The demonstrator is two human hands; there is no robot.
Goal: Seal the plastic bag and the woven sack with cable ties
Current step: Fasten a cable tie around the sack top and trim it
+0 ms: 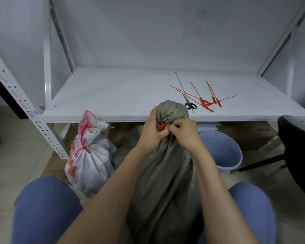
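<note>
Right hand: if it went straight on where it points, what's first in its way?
Right hand points leftward: likely first the red cable tie tag on the grey woven sack, then the left hand.

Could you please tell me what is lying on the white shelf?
Black-handled scissors and loose red cable ties lie on the shelf, right front. The grey sack covers part of its front edge.

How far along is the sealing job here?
Done: the white-and-red bag on the floor wears an orange tie round its neck. In hand: left hand grips the gathered neck of the grey woven sack; right hand pinches an orange cable tie round it. Left: cinching it tight.
</note>
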